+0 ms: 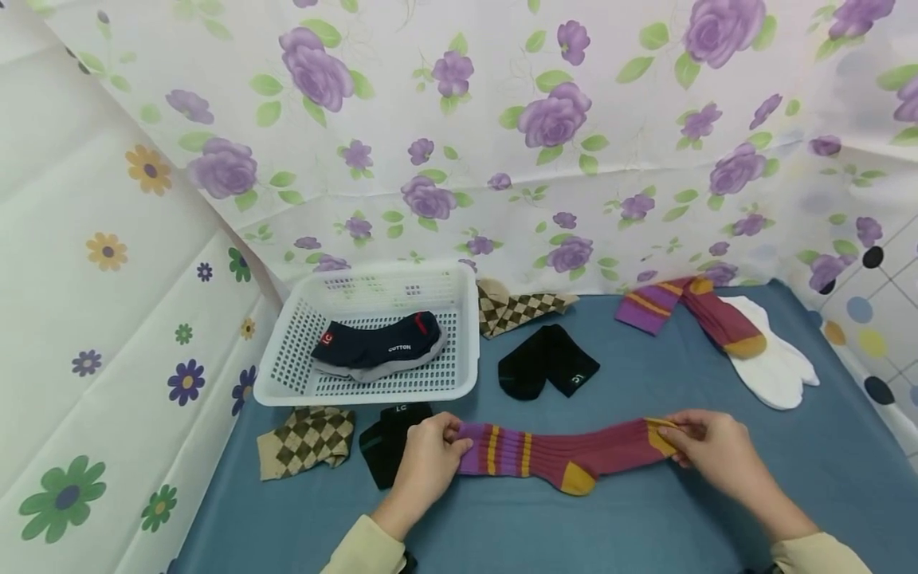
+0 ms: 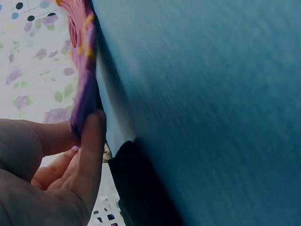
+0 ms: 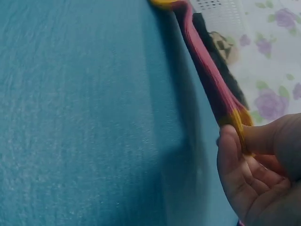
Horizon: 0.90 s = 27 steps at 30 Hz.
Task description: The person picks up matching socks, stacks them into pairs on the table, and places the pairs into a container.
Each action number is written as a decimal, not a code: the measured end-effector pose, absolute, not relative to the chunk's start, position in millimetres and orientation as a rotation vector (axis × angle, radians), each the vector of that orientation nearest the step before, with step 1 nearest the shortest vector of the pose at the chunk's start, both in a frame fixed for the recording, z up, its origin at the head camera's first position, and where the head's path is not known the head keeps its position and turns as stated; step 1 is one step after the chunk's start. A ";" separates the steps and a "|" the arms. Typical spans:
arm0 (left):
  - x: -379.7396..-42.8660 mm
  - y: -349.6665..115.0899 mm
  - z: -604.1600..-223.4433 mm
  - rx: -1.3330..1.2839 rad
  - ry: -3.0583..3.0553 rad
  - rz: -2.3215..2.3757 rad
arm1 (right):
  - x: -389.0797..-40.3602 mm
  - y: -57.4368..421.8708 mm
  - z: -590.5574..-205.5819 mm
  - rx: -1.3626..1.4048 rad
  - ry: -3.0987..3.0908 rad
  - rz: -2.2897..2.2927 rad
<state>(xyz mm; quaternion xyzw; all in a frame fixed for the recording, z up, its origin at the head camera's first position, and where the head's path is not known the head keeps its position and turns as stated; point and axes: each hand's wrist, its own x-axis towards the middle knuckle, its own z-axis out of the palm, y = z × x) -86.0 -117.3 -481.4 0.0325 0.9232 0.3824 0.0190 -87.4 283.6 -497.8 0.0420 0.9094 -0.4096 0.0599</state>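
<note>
Stretched out lengthwise between both hands is a long ribbed sock [image 1: 545, 453], maroon with a purple striped cuff and yellow heel and toe. My left hand [image 1: 432, 450] pinches its purple cuff [image 2: 84, 94] between thumb and fingers. At the other end, the right hand [image 1: 710, 446] pinches the yellow toe [image 3: 231, 117]. In both wrist views the sock hangs a little above the blue cloth. A similar maroon and purple sock [image 1: 706, 307] lies folded at the back right.
A white plastic basket [image 1: 473, 351] holds a navy sock [image 1: 373, 343] and a grey one. Black socks [image 1: 538, 367], another black sock [image 1: 380, 446], checkered socks [image 1: 527, 309], another checkered sock [image 1: 304, 446] and white socks [image 1: 770, 359] lie on the blue cloth [image 1: 645, 526]. Flowered sheets [image 1: 466, 119] hang behind.
</note>
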 end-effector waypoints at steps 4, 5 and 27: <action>-83.2 -115.0 -480.8 0.121 2.996 1.097 | -85.6 276.8 -495.7 0.032 3.011 -1.043; -81.9 -113.7 -480.8 0.141 3.044 1.060 | -84.2 273.4 -494.8 -0.001 3.081 -0.999; -74.4 -84.4 -491.8 0.453 3.136 0.316 | -68.3 209.1 -521.9 -0.245 3.065 -0.353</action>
